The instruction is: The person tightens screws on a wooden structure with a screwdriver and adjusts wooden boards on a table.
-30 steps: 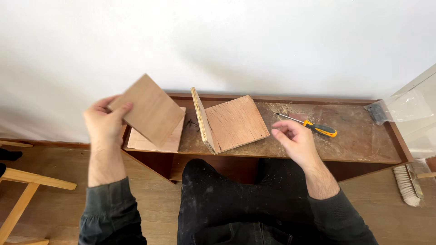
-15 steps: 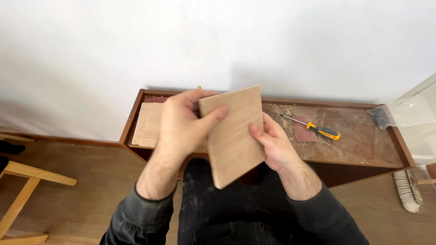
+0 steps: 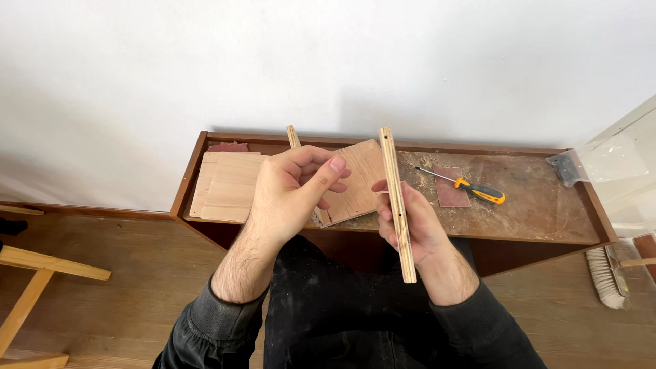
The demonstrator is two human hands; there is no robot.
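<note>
Right hand grips a thin light plywood panel edge-up over the brown table's front edge, exposing its holes; left hand clasps a second upright panel.

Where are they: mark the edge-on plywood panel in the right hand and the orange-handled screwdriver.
Edge-on plywood panel [image 3: 398, 205], head view, on its layered edge.
Orange-handled screwdriver [image 3: 480, 192], head view, on its handle.

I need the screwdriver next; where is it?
In the head view, the screwdriver lies on the brown tray table, right of the right hand, beside a sandpaper piece.
</note>
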